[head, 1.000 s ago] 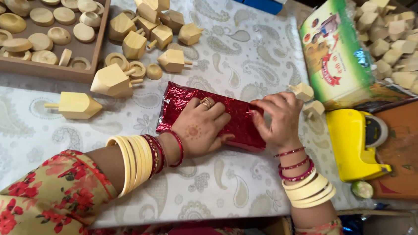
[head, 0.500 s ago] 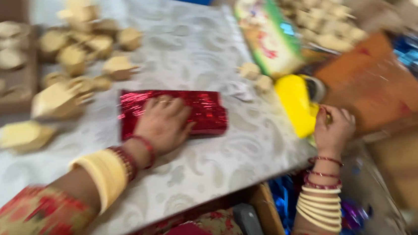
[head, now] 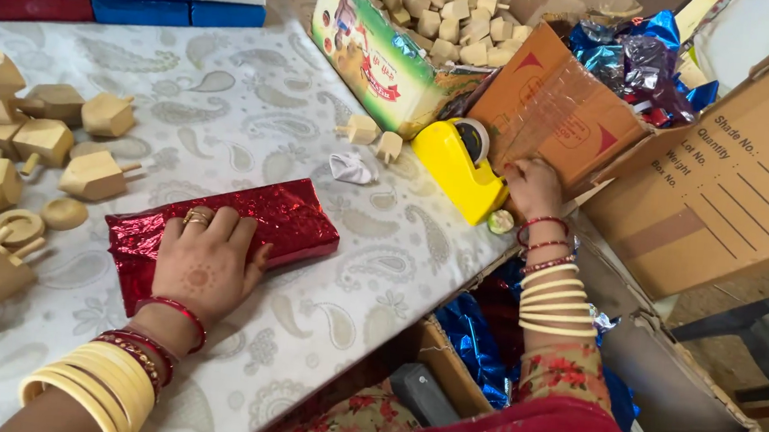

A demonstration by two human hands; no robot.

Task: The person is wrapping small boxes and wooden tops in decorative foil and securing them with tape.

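While the table (head: 257, 96) with its pale paisley cloth fills most of the view, the work sits near its front edge. At the far right stand big cardboard cartons (head: 726, 170), one of them with blue foil inside, and a green printed box (head: 375, 46) full of small wooden pieces. Wooden spinning tops (head: 93, 175) lie spread over the left side.

A flat parcel wrapped in glittering red foil (head: 288, 222) lies on the cloth, and the left hand (head: 202, 266) presses it down with flat palm and fingers slightly spread. I judge the parcel light and stiff inside, like a small box, but the foil looks slippery and easy to crease or tear. It is better to hold it by the long edges or press from above, not to pull at the folded ends.

The right hand (head: 531, 186) rests at the yellow tape dispenser (head: 458, 169), beside the carton flap; its fingers are curled downward, and I cannot tell if they pinch anything. A crumpled white scrap (head: 350, 168) lies between parcel and dispenser.
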